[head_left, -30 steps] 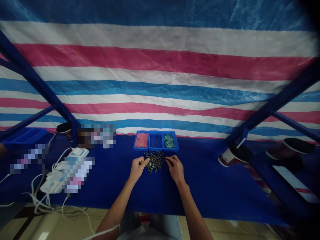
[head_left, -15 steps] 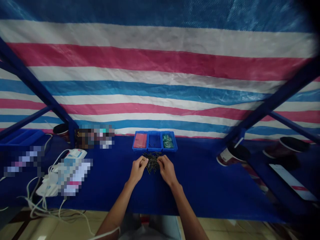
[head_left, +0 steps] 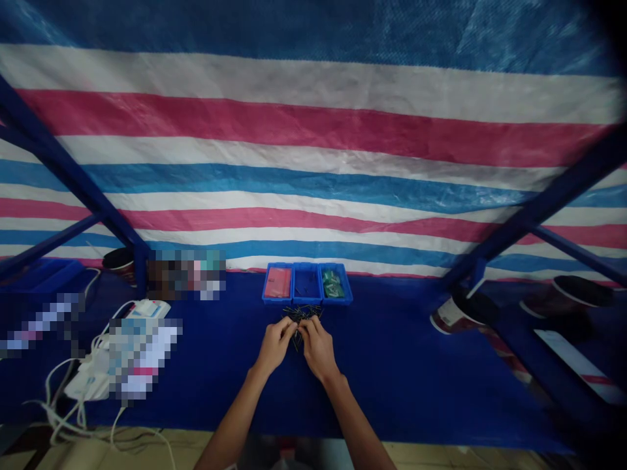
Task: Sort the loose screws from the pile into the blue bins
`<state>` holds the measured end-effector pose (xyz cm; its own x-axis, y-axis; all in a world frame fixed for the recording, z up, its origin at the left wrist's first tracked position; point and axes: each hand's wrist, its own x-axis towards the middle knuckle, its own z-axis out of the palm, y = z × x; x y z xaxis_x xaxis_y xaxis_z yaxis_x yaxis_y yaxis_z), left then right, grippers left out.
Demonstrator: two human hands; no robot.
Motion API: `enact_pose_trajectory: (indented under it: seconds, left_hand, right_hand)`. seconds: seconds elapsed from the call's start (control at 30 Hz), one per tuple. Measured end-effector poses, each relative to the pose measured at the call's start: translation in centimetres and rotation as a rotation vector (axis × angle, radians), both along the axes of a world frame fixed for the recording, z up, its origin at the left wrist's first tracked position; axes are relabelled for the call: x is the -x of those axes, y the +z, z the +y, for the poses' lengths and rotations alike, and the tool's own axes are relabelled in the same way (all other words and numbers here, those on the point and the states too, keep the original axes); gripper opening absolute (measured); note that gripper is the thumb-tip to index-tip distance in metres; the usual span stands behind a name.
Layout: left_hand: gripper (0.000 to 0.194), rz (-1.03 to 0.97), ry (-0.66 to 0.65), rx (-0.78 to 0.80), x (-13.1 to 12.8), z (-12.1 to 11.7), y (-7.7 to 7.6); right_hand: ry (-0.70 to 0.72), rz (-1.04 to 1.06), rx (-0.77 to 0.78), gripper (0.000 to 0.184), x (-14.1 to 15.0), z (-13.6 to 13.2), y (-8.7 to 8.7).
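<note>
A pile of thin dark metal pins (head_left: 302, 314) lies on the blue table cover just in front of three small blue bins. My left hand (head_left: 274, 344) and my right hand (head_left: 317, 346) meet over the near part of the pile, fingers curled and pinched together against the pins. What sits inside the fingers is too small to make out. The left bin (head_left: 277, 285) holds pink parts, the middle bin (head_left: 306, 285) looks nearly bare, and the right bin (head_left: 334, 285) holds green parts.
A white power strip with cables (head_left: 100, 375) lies at the left. Paper cups (head_left: 458, 312) and a second cup (head_left: 578, 292) stand at the right. Blue frame bars (head_left: 73, 176) slant at both sides, and a striped tarp (head_left: 313, 163) hangs behind.
Both hands have drawn together from the two sides of the pin pile to its middle, and now touch each other over the pins.
</note>
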<state>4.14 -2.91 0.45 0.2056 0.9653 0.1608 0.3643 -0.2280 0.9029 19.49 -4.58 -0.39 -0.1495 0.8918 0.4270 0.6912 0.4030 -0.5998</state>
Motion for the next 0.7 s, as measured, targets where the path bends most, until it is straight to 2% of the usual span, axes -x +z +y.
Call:
enact_pose_trajectory:
  seconds: [0.23, 0.43, 0.7]
  left_hand:
    - [0.038, 0.006, 0.017, -0.007, 0.09, 0.2, -0.13]
    - [0.03, -0.049, -0.051, 0.024, 0.05, -0.07, 0.23]
    - [0.042, -0.044, 0.03, 0.012, 0.23, 0.06, -0.27]
  right_hand:
    - [0.055, 0.064, -0.026, 0.021, -0.05, -0.16, 0.0]
    - [0.029, 0.127, -0.02, 0.022, -0.16, -0.07, -0.17]
    - [0.047, 0.15, -0.059, 0.024, -0.14, -0.19, 0.1]
